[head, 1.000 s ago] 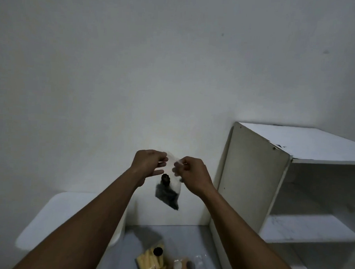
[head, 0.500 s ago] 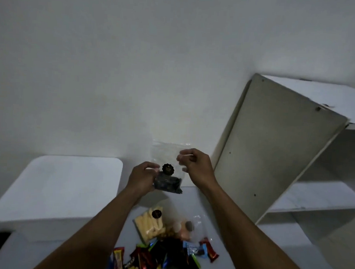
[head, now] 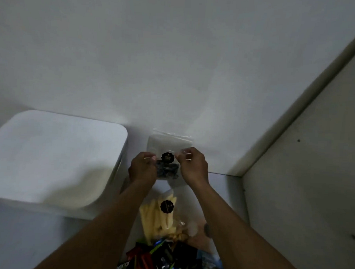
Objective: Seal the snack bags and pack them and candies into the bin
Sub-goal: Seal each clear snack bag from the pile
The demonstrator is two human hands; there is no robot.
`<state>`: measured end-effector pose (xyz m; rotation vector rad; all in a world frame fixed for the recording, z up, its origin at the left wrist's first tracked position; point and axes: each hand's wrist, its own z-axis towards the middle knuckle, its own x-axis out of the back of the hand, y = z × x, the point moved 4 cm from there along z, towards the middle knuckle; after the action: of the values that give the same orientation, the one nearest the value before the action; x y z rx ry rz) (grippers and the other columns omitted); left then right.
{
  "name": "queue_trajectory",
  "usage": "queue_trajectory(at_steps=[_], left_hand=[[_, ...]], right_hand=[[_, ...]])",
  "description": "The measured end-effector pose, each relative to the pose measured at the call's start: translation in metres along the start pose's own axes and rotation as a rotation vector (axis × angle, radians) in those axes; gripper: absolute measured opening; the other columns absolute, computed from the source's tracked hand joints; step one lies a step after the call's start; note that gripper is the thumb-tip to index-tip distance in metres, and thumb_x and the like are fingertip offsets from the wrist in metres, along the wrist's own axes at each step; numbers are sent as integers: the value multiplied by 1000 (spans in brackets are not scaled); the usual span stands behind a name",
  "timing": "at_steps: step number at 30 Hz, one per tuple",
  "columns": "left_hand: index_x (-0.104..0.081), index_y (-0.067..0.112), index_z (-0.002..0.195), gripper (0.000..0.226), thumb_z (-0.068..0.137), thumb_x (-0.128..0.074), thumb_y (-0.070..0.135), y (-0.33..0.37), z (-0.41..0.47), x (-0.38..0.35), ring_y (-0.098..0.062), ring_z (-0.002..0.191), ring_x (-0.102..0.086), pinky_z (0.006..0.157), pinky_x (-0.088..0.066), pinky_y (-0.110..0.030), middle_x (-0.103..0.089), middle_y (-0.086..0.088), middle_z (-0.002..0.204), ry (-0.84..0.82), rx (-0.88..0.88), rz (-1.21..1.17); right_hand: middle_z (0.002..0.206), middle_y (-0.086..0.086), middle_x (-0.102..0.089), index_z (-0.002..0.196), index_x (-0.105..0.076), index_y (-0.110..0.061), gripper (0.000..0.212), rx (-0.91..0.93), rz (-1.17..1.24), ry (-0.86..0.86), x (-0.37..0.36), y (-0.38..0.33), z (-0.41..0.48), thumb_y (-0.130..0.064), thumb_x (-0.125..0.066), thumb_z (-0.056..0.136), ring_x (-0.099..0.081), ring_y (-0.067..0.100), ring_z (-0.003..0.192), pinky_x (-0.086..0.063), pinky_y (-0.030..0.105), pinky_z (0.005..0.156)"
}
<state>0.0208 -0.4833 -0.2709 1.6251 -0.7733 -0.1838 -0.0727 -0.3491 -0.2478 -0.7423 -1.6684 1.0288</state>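
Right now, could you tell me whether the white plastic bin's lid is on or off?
On: the white plastic bin shows a flat closed top.

Bin [head: 55, 159] at far left; held bag [head: 168, 154] just right of it, between both hands. Nearer: second bag [head: 160, 217], then candies [head: 163, 259]. Shelf panel [head: 313, 181] right.

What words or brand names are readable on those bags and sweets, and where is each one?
Nothing can be read with certainty.
Round black sticker on the clear bag of dark snacks, held by the left hand and right hand: print too blurred.
Round black sticker on the bag of pale yellow sticks: too blurred.
Candy wrappers: white lettering on one dark wrapper, cut off and unreadable.
White lidded bin: no text visible.
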Motion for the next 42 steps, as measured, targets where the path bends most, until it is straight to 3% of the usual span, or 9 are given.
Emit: queue_trajectory(at_steps=[3, 8, 10, 16, 18, 21, 25, 31, 42], left_hand=[[-70, 25, 96, 15, 93, -59, 15, -19, 21, -9, -24, 98, -64, 89, -54, -37, -70, -4, 106, 18, 23, 44], [-69, 20, 111, 21, 95, -56, 15, -38, 41, -21, -28, 106, -60, 87, -49, -30, -65, -9, 120, 48, 87, 90], [-66, 19, 116, 23, 96, -55, 16, -41, 46, -24, -26, 106, -58, 85, -47, -29, -62, -7, 123, 46, 104, 81], [-54, 12, 128, 32, 96, -54, 12, -40, 45, -24, -25, 103, -54, 86, -47, -32, -58, -16, 128, 16, 117, 99], [-43, 14, 139, 48, 93, -59, 10, -42, 37, -20, -31, 119, -53, 99, -45, -35, -53, -15, 137, 2, 145, 59], [-39, 17, 142, 53, 93, -60, 13, -45, 13, -12, -33, 121, -54, 90, -44, -33, -55, -13, 135, -11, 109, 148], [-52, 13, 133, 46, 90, -64, 22, -55, -18, -16, -30, 118, -58, 89, -46, -30, -61, -12, 129, -269, -11, 441], [-47, 17, 141, 62, 88, -67, 43, -73, -31, -19, -27, 126, -52, 103, -46, -39, -51, -9, 143, -516, -71, 740], [-59, 20, 129, 47, 85, -73, 29, -66, -42, 2, -22, 109, -58, 82, -43, -26, -57, -8, 128, -539, -193, 681]], right_hand=[[106, 1, -63, 116, -61, -18, 20, -43, -6, -34, -18, 21, 17, -19, -61, 96, -55, 9, 81, -37, 4, 45], [110, 5, -65, 119, -57, -20, 26, -84, -21, -32, -39, 44, 26, -11, -48, 97, -61, 12, 84, -47, 11, 62], [110, 5, -66, 120, -58, -19, 28, -89, -2, -41, -43, 46, 27, -9, -49, 95, -64, 18, 96, -53, 23, 76], [96, -4, -59, 124, -59, -15, 30, -94, -30, -63, -35, 46, 31, -15, -61, 94, -55, 12, 90, -45, 20, 78], [105, 2, -65, 126, -57, -15, 34, -105, -61, -60, -28, 44, 27, -16, -64, 92, -56, 14, 92, -44, 21, 79], [123, 7, -64, 129, -55, -17, 42, -95, -159, -107, -18, 44, 17, -19, -67, 89, -60, 18, 101, -44, 23, 80], [134, 8, -57, 136, -51, -17, 53, -65, -405, -254, -5, 47, -10, -22, -70, 87, -56, 23, 119, -46, 26, 87], [129, 11, -55, 138, -41, -15, 57, -165, -705, -349, 8, 75, -49, -22, -65, 87, -58, 29, 112, -52, 34, 86], [121, 8, -64, 127, -58, -18, 42, -146, -242, -142, 23, 66, -63, -5, -61, 87, -64, 22, 101, -51, 29, 79]])
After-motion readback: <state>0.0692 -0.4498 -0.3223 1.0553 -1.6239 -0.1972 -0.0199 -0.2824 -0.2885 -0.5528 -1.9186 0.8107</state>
